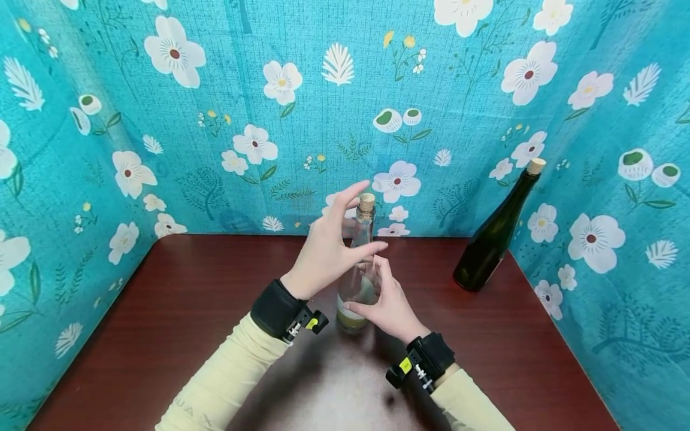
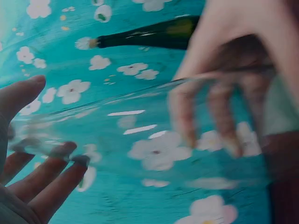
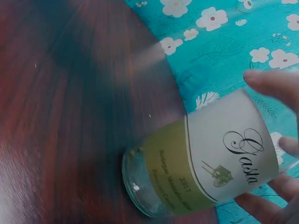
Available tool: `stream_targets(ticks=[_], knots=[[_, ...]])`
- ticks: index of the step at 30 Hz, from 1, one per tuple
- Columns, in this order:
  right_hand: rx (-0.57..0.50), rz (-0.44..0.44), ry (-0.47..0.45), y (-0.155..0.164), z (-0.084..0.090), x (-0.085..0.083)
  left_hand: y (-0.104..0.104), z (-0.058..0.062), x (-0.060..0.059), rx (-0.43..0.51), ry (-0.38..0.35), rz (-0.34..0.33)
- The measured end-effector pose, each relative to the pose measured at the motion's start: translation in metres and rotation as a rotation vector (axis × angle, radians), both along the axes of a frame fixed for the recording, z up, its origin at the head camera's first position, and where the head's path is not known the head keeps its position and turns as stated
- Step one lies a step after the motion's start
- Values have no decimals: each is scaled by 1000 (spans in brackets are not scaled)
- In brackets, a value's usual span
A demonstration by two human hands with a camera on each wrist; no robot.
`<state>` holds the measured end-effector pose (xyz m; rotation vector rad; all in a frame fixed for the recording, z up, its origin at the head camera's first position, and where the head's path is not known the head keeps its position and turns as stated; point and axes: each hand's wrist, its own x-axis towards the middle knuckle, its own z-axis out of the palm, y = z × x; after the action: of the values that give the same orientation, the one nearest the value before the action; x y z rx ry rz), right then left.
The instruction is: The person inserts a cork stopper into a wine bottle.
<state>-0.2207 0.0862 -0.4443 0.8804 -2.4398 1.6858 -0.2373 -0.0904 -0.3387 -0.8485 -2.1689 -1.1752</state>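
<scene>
A clear glass wine bottle (image 1: 353,291) stands upright on the dark red table, with a cork (image 1: 367,202) in its mouth. Its white and olive label (image 3: 224,149) shows the word "Gasta" in the right wrist view. My left hand (image 1: 322,257) is spread around the neck, thumb in front and fingers behind, with a gap visible at the thumb. Lower down, my right hand (image 1: 398,308) reaches around the body from the right. Its thumb stands off the glass in the right wrist view, and its fingers show behind the bottle in the left wrist view.
A corked dark green bottle (image 1: 487,242) stands at the table's back right. Blue flowered cloth (image 1: 302,114) hangs behind and on both sides of the table (image 1: 215,287). Both wrists carry black straps with small cameras.
</scene>
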Motion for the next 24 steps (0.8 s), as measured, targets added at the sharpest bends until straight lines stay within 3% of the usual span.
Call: stream_targets(ticks=[3,7,10,13,18,24], knots=[[-11,43,61,4,18,5,1,-20,4,28,-89,10],[-142,35,278,9,48,0,1,-40,5,46,-170,5],[-183,-15,460,7,74,-11,0,-48,3,39,-179,7],[-110,-44,590,1,97,-21,-1,-50,2,42,-175,17],[9,-51,702,-8,118,-30,-1,-52,2,41,-169,31],[-31,-53,689,-9,114,-34,-1,-54,2,44,-155,36]])
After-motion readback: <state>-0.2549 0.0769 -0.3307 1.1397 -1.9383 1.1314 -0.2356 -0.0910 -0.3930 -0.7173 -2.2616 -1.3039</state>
